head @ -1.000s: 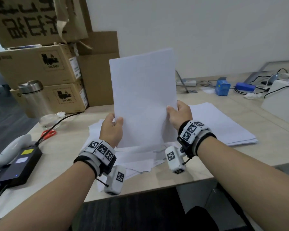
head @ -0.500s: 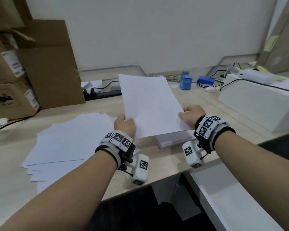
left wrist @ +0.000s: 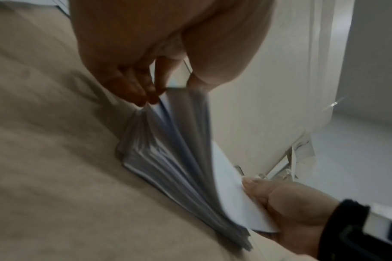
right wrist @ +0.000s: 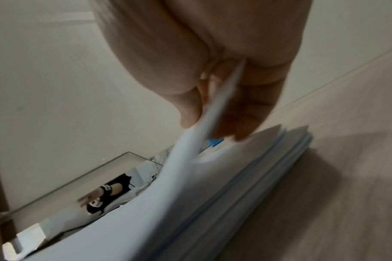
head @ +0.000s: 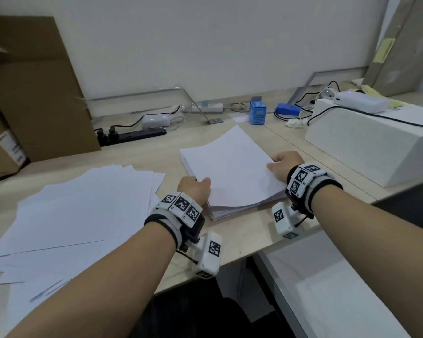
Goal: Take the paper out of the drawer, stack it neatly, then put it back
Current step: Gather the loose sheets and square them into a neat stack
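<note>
A neat stack of white paper lies on the wooden desk in front of me. Its top sheet is still bowed above the stack. My left hand pinches that sheet at its near left edge. My right hand pinches it at the right edge. The left wrist view shows the left fingers on the sheet's edge above the stack. The right wrist view shows the sheet between thumb and fingers. A loose fanned pile of paper lies at the left.
A white open drawer juts out below the desk's front edge at the right. A white box stands right of the stack. Cardboard boxes stand at the back left, with a black power strip and a blue carton behind.
Both hands carried the sheet, held upright over the loose pile, to the right and lowered it onto the neat stack. My head turned right with it.
</note>
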